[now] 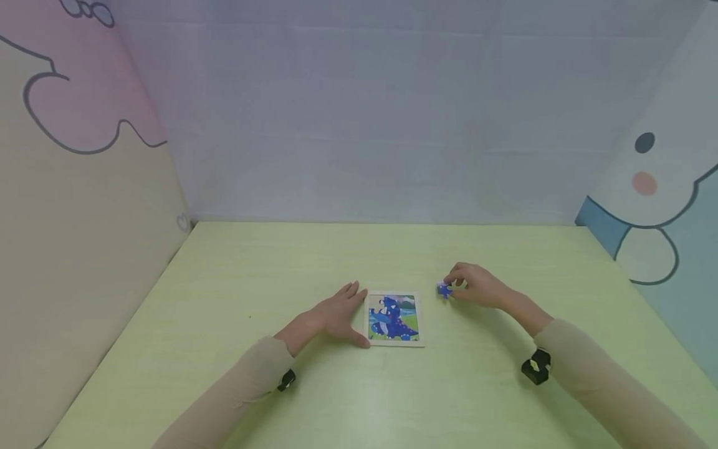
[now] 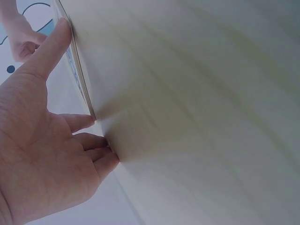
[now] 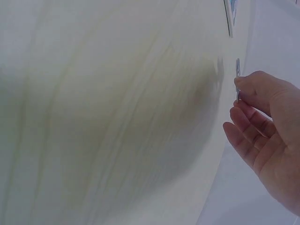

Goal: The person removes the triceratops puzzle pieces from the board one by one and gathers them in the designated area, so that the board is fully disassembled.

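Note:
A small jigsaw puzzle (image 1: 394,318) with a blue dinosaur picture and a pale frame lies flat on the table. Bare tan patches show at the picture's upper left. My left hand (image 1: 340,313) rests along the frame's left side, fingers extended, with the thumb at the lower corner and a fingertip near the upper one. To the right of the frame, my right hand (image 1: 475,285) pinches a blue jigsaw piece (image 1: 444,290) between thumb and fingers. In the right wrist view, that thin piece (image 3: 237,68) appears edge-on, held just above the tabletop, the other fingers loosely bent.
The pale yellow-green table (image 1: 359,399) reaches back to a plain greyish wall cloth (image 1: 359,125). Cartoon-printed panels stand at the left (image 1: 84,218) and right. Each wrist wears a black band, the right one (image 1: 536,366) showing more fully.

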Motion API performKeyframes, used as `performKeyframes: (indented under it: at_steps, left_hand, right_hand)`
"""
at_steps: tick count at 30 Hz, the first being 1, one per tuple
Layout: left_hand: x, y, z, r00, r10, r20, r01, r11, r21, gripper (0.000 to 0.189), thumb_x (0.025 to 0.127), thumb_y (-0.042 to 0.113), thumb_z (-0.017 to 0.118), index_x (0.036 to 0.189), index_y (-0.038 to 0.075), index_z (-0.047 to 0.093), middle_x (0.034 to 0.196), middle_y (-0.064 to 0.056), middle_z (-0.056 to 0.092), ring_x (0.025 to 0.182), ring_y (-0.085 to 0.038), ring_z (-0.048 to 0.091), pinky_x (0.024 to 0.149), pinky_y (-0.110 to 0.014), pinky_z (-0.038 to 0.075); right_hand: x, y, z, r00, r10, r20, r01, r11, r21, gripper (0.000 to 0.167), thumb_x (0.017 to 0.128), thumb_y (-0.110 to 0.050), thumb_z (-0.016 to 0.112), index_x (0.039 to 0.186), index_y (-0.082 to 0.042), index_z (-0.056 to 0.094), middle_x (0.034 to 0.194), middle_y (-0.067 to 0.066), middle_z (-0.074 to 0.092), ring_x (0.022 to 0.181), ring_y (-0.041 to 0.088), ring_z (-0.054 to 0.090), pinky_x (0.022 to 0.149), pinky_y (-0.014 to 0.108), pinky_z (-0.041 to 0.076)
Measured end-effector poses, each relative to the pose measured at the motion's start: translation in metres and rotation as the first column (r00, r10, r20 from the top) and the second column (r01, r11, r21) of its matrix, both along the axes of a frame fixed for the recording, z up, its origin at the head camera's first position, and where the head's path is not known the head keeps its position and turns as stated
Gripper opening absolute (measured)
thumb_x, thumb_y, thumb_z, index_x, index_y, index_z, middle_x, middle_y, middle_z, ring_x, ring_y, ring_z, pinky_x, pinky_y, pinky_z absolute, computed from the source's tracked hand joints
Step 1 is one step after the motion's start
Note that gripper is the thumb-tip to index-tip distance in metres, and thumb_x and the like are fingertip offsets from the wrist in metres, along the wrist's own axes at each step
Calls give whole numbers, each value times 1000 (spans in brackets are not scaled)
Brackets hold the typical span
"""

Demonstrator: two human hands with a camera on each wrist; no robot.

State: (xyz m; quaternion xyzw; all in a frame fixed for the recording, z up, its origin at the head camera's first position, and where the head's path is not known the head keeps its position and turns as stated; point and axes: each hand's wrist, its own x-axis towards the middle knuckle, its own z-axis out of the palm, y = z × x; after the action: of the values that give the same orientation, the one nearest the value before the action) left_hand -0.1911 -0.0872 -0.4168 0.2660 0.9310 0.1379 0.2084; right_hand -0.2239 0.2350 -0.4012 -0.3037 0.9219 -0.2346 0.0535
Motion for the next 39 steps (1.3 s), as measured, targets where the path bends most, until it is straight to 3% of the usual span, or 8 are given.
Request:
performKeyframes:
  at_steps: [14,26,39]
  left_hand:
    - [2,-2,-1,1000,6,-2,-6,1000,12,106,67,56,71,146,10,17,152,-12,5,139,-26,2,111,-43,16]
    - [1,-2,-1,1000,3,-4,-3,1000,8,104,69,54,71,146,9,17,151,-13,4,139,-28,1,111,-43,14]
    - [1,-2,1,1000,-4,-5,4,1000,2,104,69,55,70,146,9,17,151,-14,5,139,-28,2,110,-44,15]
  right_hand:
    - [-2,12,-21,1000,4,-15,-4,1000,-22,22,74,3,65,95,6,67,87,8,62,76,18,57,62,24,50]
    - [-3,14,-20,1000,2,8,-2,999,-46,21,72,3,66,93,5,68,86,9,62,77,19,56,64,26,51]
    - [-3,10,-16,995,-62,74,65,997,-41,26,74,-1,68,99,5,66,91,10,62,80,20,56,66,29,49]
